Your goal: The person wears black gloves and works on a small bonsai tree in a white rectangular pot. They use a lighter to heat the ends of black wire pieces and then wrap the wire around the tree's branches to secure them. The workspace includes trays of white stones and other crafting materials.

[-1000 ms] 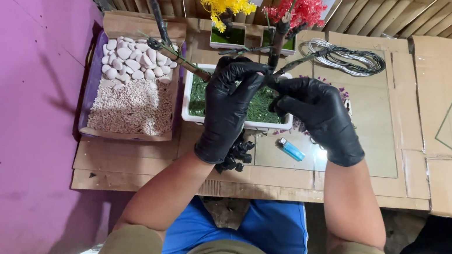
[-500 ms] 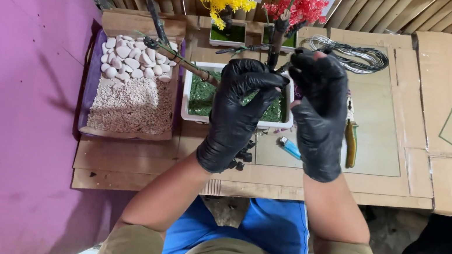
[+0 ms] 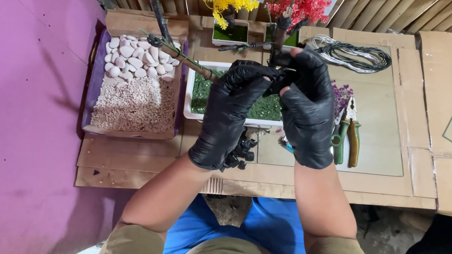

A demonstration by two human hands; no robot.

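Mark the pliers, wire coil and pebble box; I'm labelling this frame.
pliers [image 3: 347, 135], head view, on a green handle.
wire coil [image 3: 354, 55], head view, on the bundled loops.
pebble box [image 3: 145, 24], head view, on its cardboard back wall.

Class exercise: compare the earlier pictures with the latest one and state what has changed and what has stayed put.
The right hand moved from right of the white tray, uncovering the green-handled pliers, to close beside the left hand; both now pinch the dark branch together. The box of white stones, yellow and red flower trees and wire coil stayed put.
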